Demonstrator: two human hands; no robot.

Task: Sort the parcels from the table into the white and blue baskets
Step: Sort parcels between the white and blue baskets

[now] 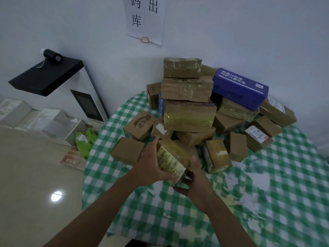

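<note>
A small cardboard parcel wrapped in yellowish tape (173, 159) is held just above the green-checked table (267, 202), in front of the pile. My left hand (151, 165) grips its left side, thumb under the near end. My right hand (195, 182) cups its near right corner from below. Behind it rises a pile of several brown cardboard parcels (189, 114), with a long blue box (239, 88) on the pile's right. No white or blue basket is in view.
The wall stands close behind the pile, with a paper sign (146, 18) on it. Left of the table stands a white machine with a black top (48, 77), white boxes (35, 118) and a green bag (84, 141) on the floor.
</note>
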